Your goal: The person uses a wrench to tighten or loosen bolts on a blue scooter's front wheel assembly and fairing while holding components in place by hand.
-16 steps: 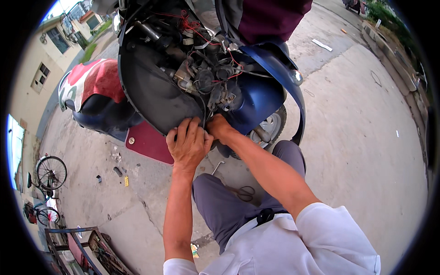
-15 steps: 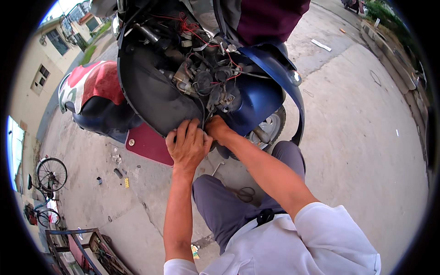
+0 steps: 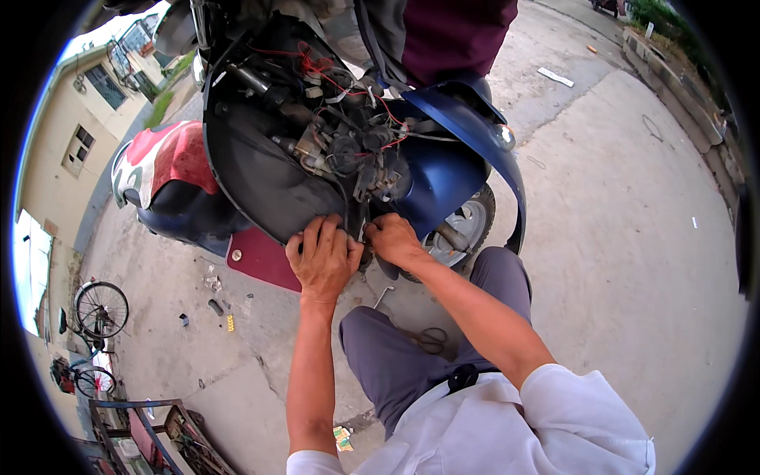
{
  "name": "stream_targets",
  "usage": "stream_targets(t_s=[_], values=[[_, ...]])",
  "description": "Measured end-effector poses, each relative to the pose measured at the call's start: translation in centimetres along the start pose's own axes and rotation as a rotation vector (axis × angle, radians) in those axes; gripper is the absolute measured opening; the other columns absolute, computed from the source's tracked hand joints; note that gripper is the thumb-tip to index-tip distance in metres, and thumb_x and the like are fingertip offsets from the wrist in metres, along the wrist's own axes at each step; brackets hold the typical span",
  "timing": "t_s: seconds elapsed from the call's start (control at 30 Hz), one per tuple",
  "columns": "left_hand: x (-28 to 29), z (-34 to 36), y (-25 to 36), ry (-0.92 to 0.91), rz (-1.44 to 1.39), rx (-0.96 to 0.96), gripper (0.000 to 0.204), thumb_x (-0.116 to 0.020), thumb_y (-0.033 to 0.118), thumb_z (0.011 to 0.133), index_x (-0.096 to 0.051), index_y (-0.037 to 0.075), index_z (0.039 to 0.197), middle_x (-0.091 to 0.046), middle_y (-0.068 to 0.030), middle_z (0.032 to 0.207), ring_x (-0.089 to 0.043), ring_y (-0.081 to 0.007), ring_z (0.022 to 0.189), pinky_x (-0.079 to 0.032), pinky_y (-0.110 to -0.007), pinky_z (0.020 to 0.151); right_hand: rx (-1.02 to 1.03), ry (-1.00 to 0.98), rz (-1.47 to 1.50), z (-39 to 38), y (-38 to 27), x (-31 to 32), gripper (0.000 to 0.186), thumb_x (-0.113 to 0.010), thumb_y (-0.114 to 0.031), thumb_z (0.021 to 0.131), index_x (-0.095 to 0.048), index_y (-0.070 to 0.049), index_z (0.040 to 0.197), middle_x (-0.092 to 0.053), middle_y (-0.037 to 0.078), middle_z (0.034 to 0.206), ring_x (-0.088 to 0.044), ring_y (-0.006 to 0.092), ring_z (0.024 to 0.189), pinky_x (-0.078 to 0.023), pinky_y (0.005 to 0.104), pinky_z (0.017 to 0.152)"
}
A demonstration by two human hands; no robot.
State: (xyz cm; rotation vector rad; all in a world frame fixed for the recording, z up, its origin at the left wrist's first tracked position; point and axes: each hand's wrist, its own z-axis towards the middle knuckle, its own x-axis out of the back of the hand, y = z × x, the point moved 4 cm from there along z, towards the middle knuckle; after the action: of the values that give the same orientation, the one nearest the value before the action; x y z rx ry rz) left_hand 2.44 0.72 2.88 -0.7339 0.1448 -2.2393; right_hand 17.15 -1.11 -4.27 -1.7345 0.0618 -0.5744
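Note:
A scooter stands in front of me with its front cover off. My left hand (image 3: pixel 323 257) curls its fingers over the lower edge of the black plastic panel (image 3: pixel 269 178). Close beside it, my right hand (image 3: pixel 394 239) is closed, fingertips pinched below the exposed parts; whatever they hold is too small to make out. Above both hands are a dark round horn (image 3: pixel 344 156), black cables and tangled red wires (image 3: pixel 310 62). The blue front fender (image 3: pixel 443 178) lies right of my right hand, over the front wheel (image 3: pixel 473 229).
Near my knees, a metal wrench-like tool (image 3: pixel 384 296) lies on the concrete. The maroon footboard (image 3: pixel 265 257) and the seat's red-and-white cover (image 3: pixel 170 162) are at left. A bicycle (image 3: pixel 101 309) and a metal-framed cart (image 3: pixel 150 404) stand farther left. Small litter dots the ground.
My right hand has drawn back slightly to the right from the gap beside the panel, so more of its fingers show. My left hand keeps its place on the panel edge.

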Motion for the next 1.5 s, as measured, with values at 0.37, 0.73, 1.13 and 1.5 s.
stream_targets(t_s=[0.37, 0.73, 1.13, 1.5], values=[[0.4, 0.2, 0.1, -0.053, -0.058, 0.007, 0.011, -0.072, 0.016, 0.072, -0.065, 0.01, 0.078, -0.072, 0.0027, 0.107, -0.063, -0.0174, 0.108, -0.036, -0.04, 0.096, -0.023, 0.07, -0.038, 1.8, 0.4, 1.2, 0.035, -0.066, -0.032, 0.092, -0.078, 0.0, 0.101, -0.072, 0.029, 0.109, -0.068, 0.0432, 0.111, -0.054, 0.048, 0.099], [0.3, -0.3, -0.1, -0.068, -0.083, 0.013, 0.013, -0.074, 0.017, 0.073, -0.066, 0.01, 0.08, -0.071, 0.0016, 0.105, -0.063, -0.0183, 0.108, -0.036, -0.041, 0.097, -0.175, -0.051, 0.107, 2.0, -1.1, 1.2, 0.029, -0.063, -0.02, 0.086, -0.075, 0.005, 0.077, -0.072, 0.021, 0.072, -0.075, 0.0376, 0.082, -0.058, 0.0443, 0.082], [-0.1, -0.2, 0.0, -0.028, -0.056, 0.022, 0.01, -0.071, 0.017, 0.073, -0.066, 0.011, 0.078, -0.072, 0.003, 0.105, -0.064, -0.0159, 0.106, -0.037, -0.038, 0.095, -0.02, 0.066, -0.048, 3.8, 1.4, -0.5, 0.038, -0.066, -0.028, 0.092, -0.072, 0.009, 0.095, -0.073, 0.031, 0.094, -0.071, 0.0437, 0.102, -0.056, 0.0456, 0.092], [-0.4, -0.7, -0.2, 0.005, -0.046, 0.013, 0.009, -0.07, 0.019, 0.074, -0.066, 0.012, 0.077, -0.072, 0.0041, 0.103, -0.066, -0.0148, 0.102, -0.036, -0.038, 0.094, -0.229, -0.04, 0.129, 6.5, 2.5, -4.9, 0.035, -0.069, -0.021, 0.092, -0.072, 0.011, 0.106, -0.074, 0.028, 0.111, -0.075, 0.0325, 0.107, -0.06, 0.0414, 0.082]])
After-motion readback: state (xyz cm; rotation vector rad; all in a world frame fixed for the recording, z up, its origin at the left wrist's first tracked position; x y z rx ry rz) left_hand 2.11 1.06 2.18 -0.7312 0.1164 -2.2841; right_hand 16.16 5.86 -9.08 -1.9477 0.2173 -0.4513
